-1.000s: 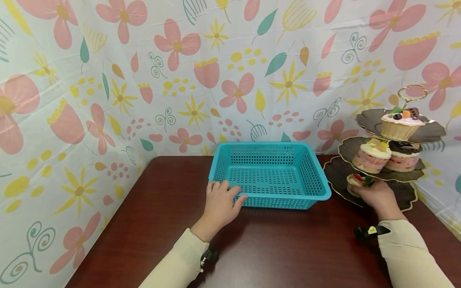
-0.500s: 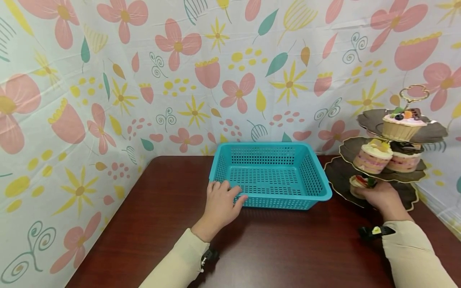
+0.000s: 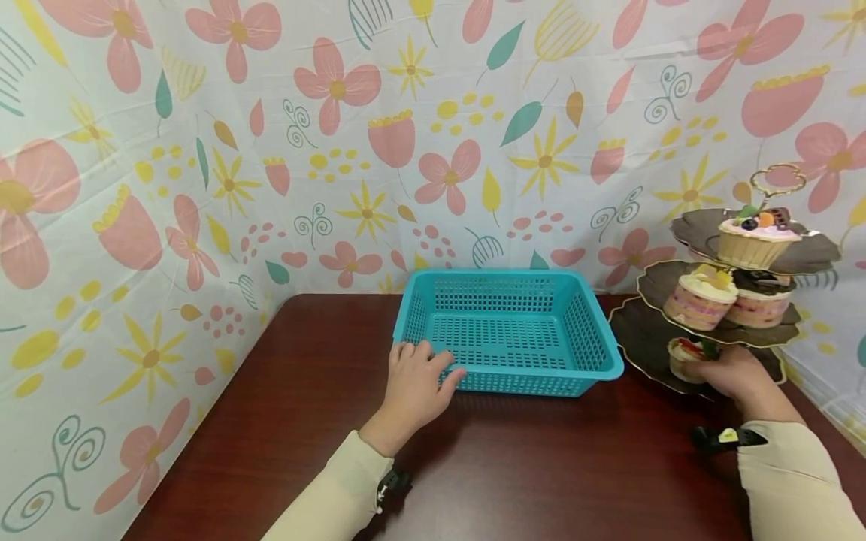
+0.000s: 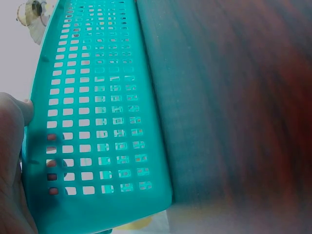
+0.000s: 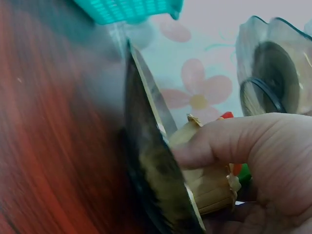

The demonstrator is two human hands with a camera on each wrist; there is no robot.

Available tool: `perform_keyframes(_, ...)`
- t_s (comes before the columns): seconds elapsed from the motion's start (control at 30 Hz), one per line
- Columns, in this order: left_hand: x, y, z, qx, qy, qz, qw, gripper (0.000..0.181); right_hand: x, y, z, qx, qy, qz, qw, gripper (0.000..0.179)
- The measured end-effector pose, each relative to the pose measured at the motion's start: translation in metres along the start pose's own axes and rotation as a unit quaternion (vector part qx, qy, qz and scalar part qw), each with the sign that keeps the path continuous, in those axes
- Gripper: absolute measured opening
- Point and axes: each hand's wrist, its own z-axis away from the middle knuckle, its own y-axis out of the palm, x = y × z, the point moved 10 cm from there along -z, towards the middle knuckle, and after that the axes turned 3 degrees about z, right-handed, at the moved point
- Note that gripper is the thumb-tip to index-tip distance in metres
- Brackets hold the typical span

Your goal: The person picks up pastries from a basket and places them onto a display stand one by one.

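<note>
My left hand (image 3: pixel 419 383) holds the near left rim of a turquoise plastic basket (image 3: pixel 514 382), its fingertips hooked over inside. In the left wrist view, fingers show through the basket's holes. My right hand (image 3: pixel 740 379) grips a small cupcake (image 3: pixel 685 361) topped with red fruit, cream and a green leaf, over the bottom plate (image 3: pixel 632 338) of a three-tier stand. In the right wrist view, my thumb presses the cupcake's pale wrapper (image 5: pixel 209 190), close over the plate's gold edge. The far side of the cupcake is hidden by the hand.
Two layered cakes, one with yellow topping (image 3: pixel 702 297) and one with dark topping (image 3: pixel 759 300), sit on the middle tier. A fruit-topped cupcake (image 3: pixel 756 240) stands on the top tier, below the gold ring handle (image 3: pixel 778 179). Flowered cloth (image 3: pixel 446 113) hangs behind the brown table (image 3: pixel 528 466).
My right hand and the cupcake have shifted a little to the right over the bottom plate. The left hand and the basket have stayed in place.
</note>
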Motion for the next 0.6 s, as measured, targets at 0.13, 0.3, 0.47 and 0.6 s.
perform_keyframes(0.13,0.000,0.000,0.001,-0.004,0.000,0.001,1.0000,0.025,-0.008,-0.005,-0.001,-0.007,0.000,0.027,0.9996,0.064)
perform_keyframes(0.3,0.000,0.000,0.001,-0.001,0.000,-0.004,1.0000,0.026,-0.014,-0.005,-0.001,-0.020,0.018,0.045,0.9986,0.064)
perform_keyframes(0.47,0.001,0.000,-0.001,-0.001,-0.002,-0.007,1.0000,0.027,-0.015,-0.007,-0.002,-0.035,0.033,0.051,0.9975,0.064)
perform_keyframes(0.6,0.001,0.002,-0.001,0.006,-0.003,-0.003,1.0000,0.027,-0.017,-0.005,-0.002,-0.037,0.039,0.057,0.9969,0.068)
